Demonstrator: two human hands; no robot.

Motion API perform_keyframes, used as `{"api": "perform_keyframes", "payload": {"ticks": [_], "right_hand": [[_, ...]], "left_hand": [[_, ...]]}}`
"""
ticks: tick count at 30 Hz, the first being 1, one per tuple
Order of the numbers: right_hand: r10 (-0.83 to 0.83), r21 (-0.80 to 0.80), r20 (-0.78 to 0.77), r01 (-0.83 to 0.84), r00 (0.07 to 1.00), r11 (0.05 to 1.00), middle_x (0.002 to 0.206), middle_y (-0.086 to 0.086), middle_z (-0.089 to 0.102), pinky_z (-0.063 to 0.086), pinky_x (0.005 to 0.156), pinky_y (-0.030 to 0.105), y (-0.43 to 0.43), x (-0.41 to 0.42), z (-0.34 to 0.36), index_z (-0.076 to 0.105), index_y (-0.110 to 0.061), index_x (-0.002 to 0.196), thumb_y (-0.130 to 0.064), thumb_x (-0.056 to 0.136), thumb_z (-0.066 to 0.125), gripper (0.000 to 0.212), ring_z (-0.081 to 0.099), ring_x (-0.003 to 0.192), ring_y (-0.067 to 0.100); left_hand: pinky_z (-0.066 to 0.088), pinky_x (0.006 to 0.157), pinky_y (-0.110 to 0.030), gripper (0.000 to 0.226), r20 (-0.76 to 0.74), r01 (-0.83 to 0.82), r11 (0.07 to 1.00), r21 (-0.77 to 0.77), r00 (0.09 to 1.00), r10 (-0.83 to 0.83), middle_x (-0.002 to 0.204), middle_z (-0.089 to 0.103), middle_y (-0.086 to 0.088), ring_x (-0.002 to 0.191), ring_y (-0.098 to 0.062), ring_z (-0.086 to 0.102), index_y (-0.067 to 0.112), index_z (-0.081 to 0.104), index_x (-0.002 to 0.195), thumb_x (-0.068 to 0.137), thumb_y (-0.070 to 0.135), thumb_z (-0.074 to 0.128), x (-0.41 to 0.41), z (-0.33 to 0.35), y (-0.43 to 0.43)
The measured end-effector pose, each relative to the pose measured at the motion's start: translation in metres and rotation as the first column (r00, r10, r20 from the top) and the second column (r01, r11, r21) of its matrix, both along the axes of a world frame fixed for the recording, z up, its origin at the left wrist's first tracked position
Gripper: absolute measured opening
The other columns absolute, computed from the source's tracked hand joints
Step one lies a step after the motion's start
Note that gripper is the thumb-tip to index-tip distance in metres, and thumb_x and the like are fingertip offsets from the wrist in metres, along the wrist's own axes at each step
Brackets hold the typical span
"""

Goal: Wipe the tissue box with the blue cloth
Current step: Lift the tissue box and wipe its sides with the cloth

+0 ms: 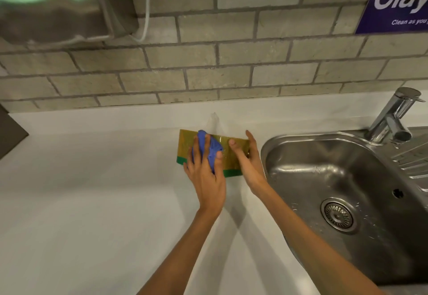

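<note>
Now the left hand point(205, 174) presses the bunched blue cloth point(212, 153) onto the gold-and-green cardboard tissue box point(231, 155), open right hand point(249, 162) bracing its end, wiping seemingly midway.

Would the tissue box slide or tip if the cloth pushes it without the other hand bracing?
The tissue box likely slides: it sits on a smooth white counter and the right hand braces its end. Probably light cardboard. Its low, flat shape makes tipping unlikely under the cloth.

Both forearms bare, reaching forward and converging toward centre. Left hand point(206, 167) palm-down, fingers curled and clamped over the blue cloth point(212, 149), thumb out to the right. Right hand point(249, 159) on edge, fingers straight and pointing forward, thumb spread left, flat against the tissue box point(229, 155).
</note>
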State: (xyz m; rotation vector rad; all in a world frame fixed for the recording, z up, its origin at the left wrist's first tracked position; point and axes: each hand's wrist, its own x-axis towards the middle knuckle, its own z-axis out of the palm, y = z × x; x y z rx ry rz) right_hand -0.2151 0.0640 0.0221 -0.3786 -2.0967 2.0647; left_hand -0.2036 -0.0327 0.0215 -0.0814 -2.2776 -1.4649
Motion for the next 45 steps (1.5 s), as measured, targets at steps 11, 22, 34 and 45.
{"api": "perform_keyframes", "payload": {"ticks": [11,22,34,45], "right_hand": [[0.158,0.434,-0.181,-0.065,0.971,0.898,0.146,0.010,0.021,0.041,0.108,0.035,-0.051,0.030,-0.016,0.025,-0.031,0.146,-0.053,0.078,0.053,0.077,0.028,0.137,0.022],[0.227,0.499,-0.077,-0.160,0.971,0.852,0.154,0.013,0.007,0.023,0.118,0.042,-0.068,0.051,-0.031,0.003,-0.040,0.141,-0.073,0.064,0.042,0.092,0.007,0.145,0.026],[0.168,0.365,-0.162,-0.100,0.972,0.926,0.144,0.002,0.029,0.039,0.108,0.038,-0.077,0.072,-0.037,0.034,-0.029,0.138,-0.064,0.070,0.047,0.078,0.032,0.134,0.015],[0.010,0.198,-0.328,0.058,0.945,0.979,0.096,-0.002,0.060,0.042,0.077,0.005,-0.063,0.069,-0.040,0.054,-0.029,0.091,-0.032,0.084,0.057,0.009,0.056,0.090,-0.002]], "left_hand": [[0.050,0.095,-0.041,0.039,0.330,-0.268,0.814,0.516,0.939,0.100,0.107,0.062,-0.007,0.099,-0.023,0.061,0.015,0.048,0.115,0.087,0.040,0.058,-0.003,-0.002,-0.031],[0.042,0.082,-0.030,0.037,0.444,-0.386,0.794,0.470,0.880,0.165,0.117,0.059,-0.018,0.096,-0.028,0.057,0.007,0.042,0.129,0.094,0.015,0.048,-0.015,-0.005,-0.045],[0.048,0.097,-0.049,0.058,0.478,-0.381,0.759,0.528,0.872,0.106,0.122,0.056,-0.028,0.108,-0.040,0.058,-0.006,0.040,0.126,0.082,0.018,0.068,-0.003,-0.012,-0.040],[0.046,0.096,-0.037,0.042,0.528,-0.303,0.811,0.501,0.849,-0.009,0.126,0.056,-0.018,0.108,-0.031,0.056,0.008,0.045,0.127,0.088,0.014,0.060,-0.027,-0.007,-0.062]]}}
